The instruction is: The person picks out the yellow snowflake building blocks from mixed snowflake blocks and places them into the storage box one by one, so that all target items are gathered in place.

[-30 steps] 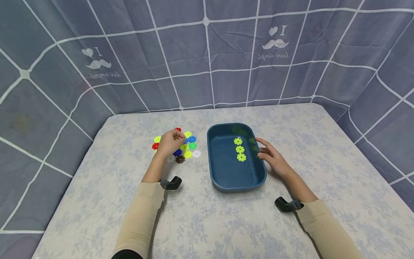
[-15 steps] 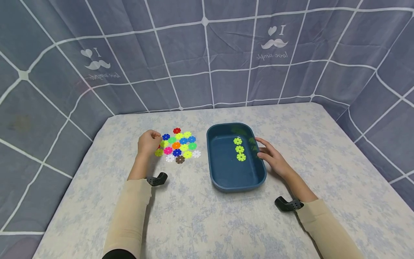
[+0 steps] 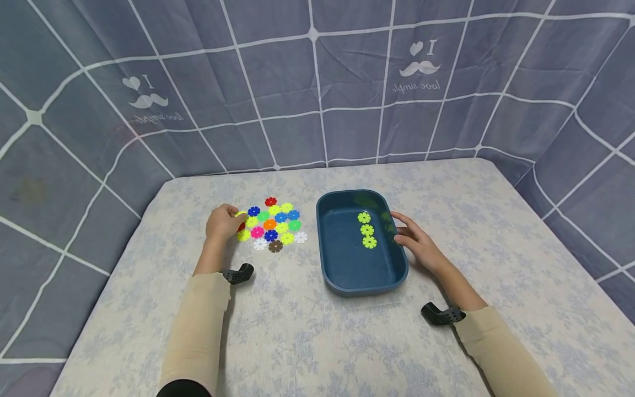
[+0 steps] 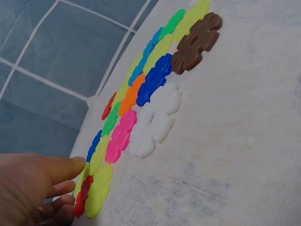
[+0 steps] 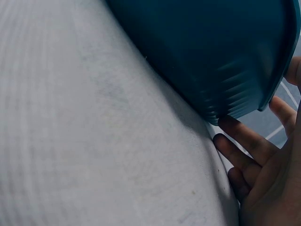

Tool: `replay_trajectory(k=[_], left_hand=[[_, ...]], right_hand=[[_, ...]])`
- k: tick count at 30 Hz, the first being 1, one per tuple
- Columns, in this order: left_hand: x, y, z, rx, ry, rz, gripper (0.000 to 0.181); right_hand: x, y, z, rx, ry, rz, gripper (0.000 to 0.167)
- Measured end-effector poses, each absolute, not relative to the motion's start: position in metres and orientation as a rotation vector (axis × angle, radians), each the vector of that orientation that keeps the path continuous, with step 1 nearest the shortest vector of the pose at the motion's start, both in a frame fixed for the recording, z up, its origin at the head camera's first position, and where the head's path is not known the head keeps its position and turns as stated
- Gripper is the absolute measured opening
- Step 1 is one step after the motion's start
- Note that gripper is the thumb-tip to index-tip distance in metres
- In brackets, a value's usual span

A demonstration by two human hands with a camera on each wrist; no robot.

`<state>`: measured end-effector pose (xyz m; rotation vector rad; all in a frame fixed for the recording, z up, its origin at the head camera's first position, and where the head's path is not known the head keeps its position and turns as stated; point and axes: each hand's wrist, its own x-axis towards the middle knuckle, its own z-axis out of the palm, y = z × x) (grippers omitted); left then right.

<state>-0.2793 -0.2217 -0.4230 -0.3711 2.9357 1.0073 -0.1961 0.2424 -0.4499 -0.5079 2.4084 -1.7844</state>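
Note:
My left hand (image 3: 223, 222) is at the left edge of a cluster of flower-shaped plastic discs (image 3: 269, 224) in several colours. Its thumb tip touches a yellow disc (image 4: 80, 180) in the left wrist view, beside a red disc (image 4: 83, 195); the other fingers lie loosely bent and partly hidden, with no firm grip visible. Three yellow-green discs (image 3: 367, 230) lie in a row inside a dark blue plastic tray (image 3: 342, 270). My right hand (image 3: 419, 242) rests its spread fingers against the tray's right side, seen from outside in the right wrist view.
A pale patterned cloth covers the table (image 3: 297, 342). Behind and at the sides hangs a blue-grey curtain (image 3: 278, 82) with white lines. A brown disc (image 3: 275, 246) and two white discs lie along the cluster's near side.
My left hand has moved left from the middle of the cluster to its left edge, uncovering several discs. The thumb now lies at a yellow disc there. My right hand and the tray stay put.

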Motion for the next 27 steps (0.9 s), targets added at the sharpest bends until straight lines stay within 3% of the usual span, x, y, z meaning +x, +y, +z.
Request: replay_trajectory(k=[18,27], left_hand=[[-0.28,-0.221,-0.435,-0.453,2.951,1.22,0.037],[-0.275,-0.216,-0.45,-0.497,3.05,1.44,0.024]], right_hand=[[-0.196,0.242,-0.449,-0.507,2.399,-1.791,0.058],[-0.195,0.241,-0.448,-0.51,2.407,-1.784,0.058]])
